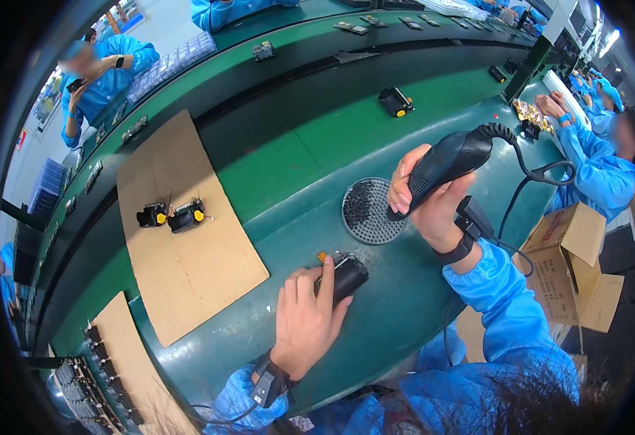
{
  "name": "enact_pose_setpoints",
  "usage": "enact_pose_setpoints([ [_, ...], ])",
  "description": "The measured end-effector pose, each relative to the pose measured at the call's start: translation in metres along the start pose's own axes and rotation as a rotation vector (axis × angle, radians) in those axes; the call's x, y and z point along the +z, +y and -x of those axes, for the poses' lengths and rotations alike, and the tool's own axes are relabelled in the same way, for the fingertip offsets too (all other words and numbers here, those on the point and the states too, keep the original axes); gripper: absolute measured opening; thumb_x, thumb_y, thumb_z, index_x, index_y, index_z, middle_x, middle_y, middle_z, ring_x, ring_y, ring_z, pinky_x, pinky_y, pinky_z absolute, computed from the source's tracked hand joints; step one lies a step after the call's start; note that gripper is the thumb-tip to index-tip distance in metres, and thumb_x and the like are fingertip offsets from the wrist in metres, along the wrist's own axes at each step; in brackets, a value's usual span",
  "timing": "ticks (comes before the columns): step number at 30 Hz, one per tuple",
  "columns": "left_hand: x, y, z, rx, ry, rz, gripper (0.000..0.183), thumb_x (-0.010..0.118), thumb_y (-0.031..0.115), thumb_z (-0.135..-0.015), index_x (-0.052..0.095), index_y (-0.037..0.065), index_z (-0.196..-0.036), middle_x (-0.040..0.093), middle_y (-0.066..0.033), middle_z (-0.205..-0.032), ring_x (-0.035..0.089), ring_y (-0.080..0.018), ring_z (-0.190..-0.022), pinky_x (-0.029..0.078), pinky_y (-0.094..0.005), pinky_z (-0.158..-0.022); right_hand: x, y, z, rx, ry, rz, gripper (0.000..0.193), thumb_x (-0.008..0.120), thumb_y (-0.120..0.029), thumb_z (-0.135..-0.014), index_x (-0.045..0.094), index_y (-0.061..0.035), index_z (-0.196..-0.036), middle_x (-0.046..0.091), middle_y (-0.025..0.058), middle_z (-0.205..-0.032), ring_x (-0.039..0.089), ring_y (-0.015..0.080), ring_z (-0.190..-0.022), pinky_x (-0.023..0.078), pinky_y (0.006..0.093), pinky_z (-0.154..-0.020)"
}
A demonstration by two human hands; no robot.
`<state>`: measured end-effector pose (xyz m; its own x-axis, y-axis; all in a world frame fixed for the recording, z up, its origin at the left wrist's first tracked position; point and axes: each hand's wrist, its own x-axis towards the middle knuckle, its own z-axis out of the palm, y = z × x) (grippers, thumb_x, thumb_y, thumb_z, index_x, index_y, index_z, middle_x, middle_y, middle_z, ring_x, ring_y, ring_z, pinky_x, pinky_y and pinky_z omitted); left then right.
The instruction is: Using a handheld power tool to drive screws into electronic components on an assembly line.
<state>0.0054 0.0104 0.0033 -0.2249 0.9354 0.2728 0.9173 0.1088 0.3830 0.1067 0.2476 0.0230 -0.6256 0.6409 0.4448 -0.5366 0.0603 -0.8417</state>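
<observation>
My right hand (433, 206) wraps round a black corded electric screwdriver (448, 165), raised over the table. Its lower end points down and left, close to the edge of a round perforated dish (384, 233) with many small dark screws. My left hand (304, 312) rests on the table, its fingers and thumb gripping a small black device housing (349, 278). An orange tab (322, 257) sticks up at the housing's far end. Both wrists carry dark straps with small modules.
On a cardboard sheet (180, 283) at left lie two black assemblies (185, 215) with yellow parts. Another assembly (396, 102) sits on the green belt (288, 148). Near an open carton (560, 268) at right, a coiled cord (497, 131) hangs. Co-workers in blue surround the line.
</observation>
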Motion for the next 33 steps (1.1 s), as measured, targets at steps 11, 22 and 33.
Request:
enact_pose_setpoints([
  [11, 0.001, -0.008, 0.001, -0.028, 0.059, 0.194, 0.061, 0.079, 0.017, -0.077, 0.053, -0.002, -0.129, 0.053, -0.0158, -0.113, 0.052, -0.0339, -0.103, 0.048, -0.0418, -0.084, -0.001, 0.002, 0.001, 0.019, -0.021, -0.064, 0.094, 0.040, -0.091, -0.071, 0.050, -0.0009, -0.094, 0.050, 0.0040, -0.059, 0.050, 0.0124, -0.048, 0.043, 0.0268, -0.047],
  [22, -0.002, -0.009, 0.003, -0.016, 0.087, 0.239, 0.058, 0.080, 0.015, -0.075, 0.055, -0.002, -0.125, 0.053, -0.0143, -0.113, 0.053, -0.0334, -0.101, 0.049, -0.0419, -0.085, 0.075, -0.023, 0.019, -0.029, -0.162, -0.375, 0.098, 0.030, -0.098, -0.064, 0.046, -0.0058, -0.094, 0.047, 0.0032, -0.057, 0.046, 0.0127, -0.046, 0.041, 0.0270, -0.044],
  [33, -0.004, -0.011, 0.004, -0.004, 0.080, 0.234, 0.058, 0.078, 0.017, -0.076, 0.055, -0.003, -0.126, 0.053, -0.0145, -0.112, 0.053, -0.0330, -0.102, 0.048, -0.0413, -0.086, 0.076, 0.003, 0.026, 0.104, -0.202, -0.310, 0.101, 0.037, -0.097, -0.063, 0.050, -0.0022, -0.095, 0.050, 0.0043, -0.061, 0.050, 0.0121, -0.050, 0.044, 0.0260, -0.048],
])
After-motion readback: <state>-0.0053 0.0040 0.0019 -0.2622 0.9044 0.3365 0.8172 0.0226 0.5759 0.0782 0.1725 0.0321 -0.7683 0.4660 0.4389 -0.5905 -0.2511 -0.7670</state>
